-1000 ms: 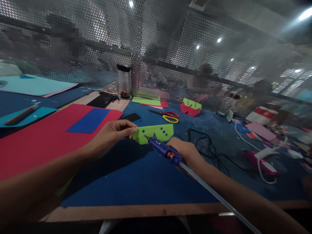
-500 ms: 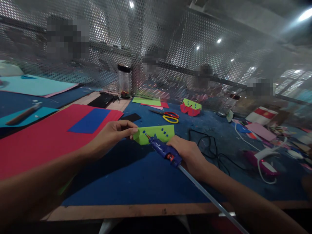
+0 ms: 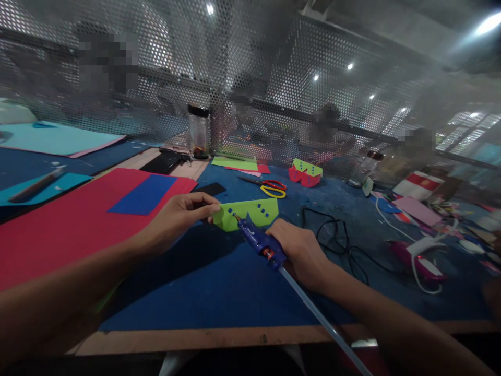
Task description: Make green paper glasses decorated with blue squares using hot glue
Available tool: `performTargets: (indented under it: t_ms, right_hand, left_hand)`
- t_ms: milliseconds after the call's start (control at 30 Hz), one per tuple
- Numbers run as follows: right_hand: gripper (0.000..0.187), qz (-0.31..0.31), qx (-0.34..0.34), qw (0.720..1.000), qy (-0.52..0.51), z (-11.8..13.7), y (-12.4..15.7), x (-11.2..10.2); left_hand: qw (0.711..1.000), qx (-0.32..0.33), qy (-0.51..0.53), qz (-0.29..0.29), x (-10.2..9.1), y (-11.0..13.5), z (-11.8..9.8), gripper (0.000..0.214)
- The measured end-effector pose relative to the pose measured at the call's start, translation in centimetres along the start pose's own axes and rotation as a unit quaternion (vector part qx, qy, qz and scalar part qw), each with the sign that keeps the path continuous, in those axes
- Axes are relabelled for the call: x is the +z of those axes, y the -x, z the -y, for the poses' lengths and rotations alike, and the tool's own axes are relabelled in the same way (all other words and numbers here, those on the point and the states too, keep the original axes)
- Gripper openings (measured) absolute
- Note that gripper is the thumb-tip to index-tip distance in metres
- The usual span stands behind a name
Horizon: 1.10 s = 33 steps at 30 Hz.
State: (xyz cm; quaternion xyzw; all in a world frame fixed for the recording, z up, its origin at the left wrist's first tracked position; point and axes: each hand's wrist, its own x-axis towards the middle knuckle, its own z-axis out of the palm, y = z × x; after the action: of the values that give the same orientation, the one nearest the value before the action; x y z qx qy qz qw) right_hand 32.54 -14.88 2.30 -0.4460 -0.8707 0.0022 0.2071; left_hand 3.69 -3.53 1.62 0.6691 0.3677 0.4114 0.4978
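Note:
Between thumb and fingers, my left hand (image 3: 194, 210) pinches the left end of a lime-green foam sheet piece (image 3: 252, 208). Several small blue squares dot the green piece, and a blue pointed shape shows near its lower edge. My right hand (image 3: 298, 249) is wrapped round a blue hot glue gun (image 3: 259, 240). The gun's nozzle meets the green piece at or very close to a blue square on the left. A long clear glue stick (image 3: 313, 309) sticks out of the gun's back end toward me.
Scissors (image 3: 273, 188) lie beyond the green piece, near a green-and-red cutout (image 3: 306, 173). Red sheets (image 3: 90, 230) with a blue strip (image 3: 143, 194) cover the left. A cable (image 3: 346, 235) and a pink power strip (image 3: 417, 260) lie right. Mesh (image 3: 266, 130) stands behind.
The glue gun's rear and my right hand have shifted slightly left, and the glue stick has swung left. The nozzle stays by the left squares. My left hand keeps its pinch.

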Motion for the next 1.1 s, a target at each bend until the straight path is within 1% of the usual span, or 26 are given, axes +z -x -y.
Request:
performTargets:
  t_ms: [133, 367, 500, 733, 800, 1100]
  right_hand:
    - [0.013, -0.003, 0.009, 1.0, 0.007, 0.15, -0.06, 0.26]
    - [0.008, -0.008, 0.017, 1.0, 0.015, 0.15, -0.09, 0.39]
    - [0.006, -0.009, 0.017, 1.0, 0.013, 0.04, -0.1, 0.35]
    - [0.017, -0.005, 0.018, 1.0, 0.003, 0.13, -0.16, 0.29]
    - [0.018, -0.003, 0.019, 1.0, -0.002, 0.14, -0.15, 0.27]
    - [0.009, 0.003, 0.014, 1.0, -0.017, 0.17, -0.06, 0.21]
  left_hand:
    - [1.0, 0.004, 0.006, -0.009, 0.06, -0.07, 0.02, 0.027]
    - [1.0, 0.01, 0.013, -0.011, -0.02, -0.2, 0.31, 0.024]
    - [1.0, 0.002, 0.018, -0.011, -0.04, -0.15, 0.33, 0.024]
    - [1.0, 0.008, 0.02, -0.008, -0.05, -0.22, 0.37, 0.023]
    - [1.0, 0.009, 0.02, -0.01, -0.06, -0.22, 0.37, 0.023]
    - [1.0, 0.012, 0.017, -0.011, -0.08, -0.24, 0.38, 0.023]
